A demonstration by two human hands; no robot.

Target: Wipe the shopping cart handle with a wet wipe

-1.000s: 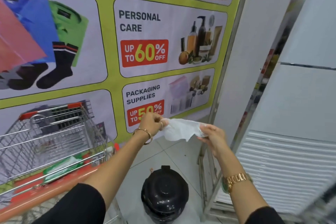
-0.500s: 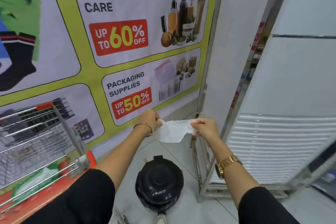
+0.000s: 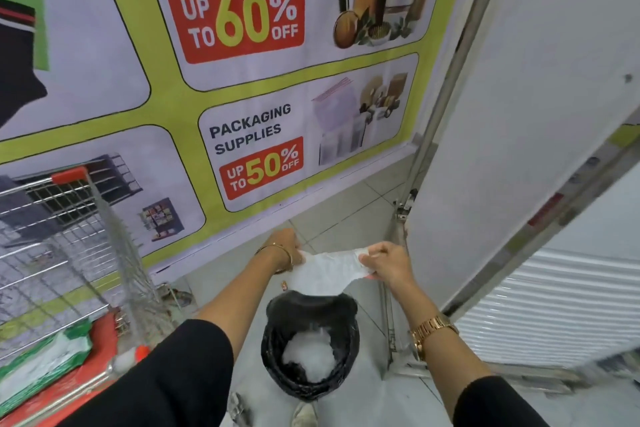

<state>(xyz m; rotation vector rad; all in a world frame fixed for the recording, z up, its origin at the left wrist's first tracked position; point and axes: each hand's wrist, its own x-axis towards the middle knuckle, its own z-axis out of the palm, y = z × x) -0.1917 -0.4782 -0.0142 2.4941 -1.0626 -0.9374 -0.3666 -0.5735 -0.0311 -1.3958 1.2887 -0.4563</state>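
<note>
Both hands, left (image 3: 284, 247) and right (image 3: 387, 263), pinch the wet wipe (image 3: 329, 273) stretched between their fingers directly above the open bin (image 3: 309, 343), likely to drop it. The cart handle (image 3: 74, 388) sits untouched at lower left.

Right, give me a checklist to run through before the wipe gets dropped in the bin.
1. Wet wipe held by both hands, left hand and right hand: ok.
2. Bin lid open: ok, the black liner and white waste inside are showing.
3. Wipe over the bin opening: ok, its lower edge hangs above the far rim.
4. Wipe fully used on the cart handle: cannot tell.
5. Shopping cart clear of the drop: ok, it stands to the left.
</note>
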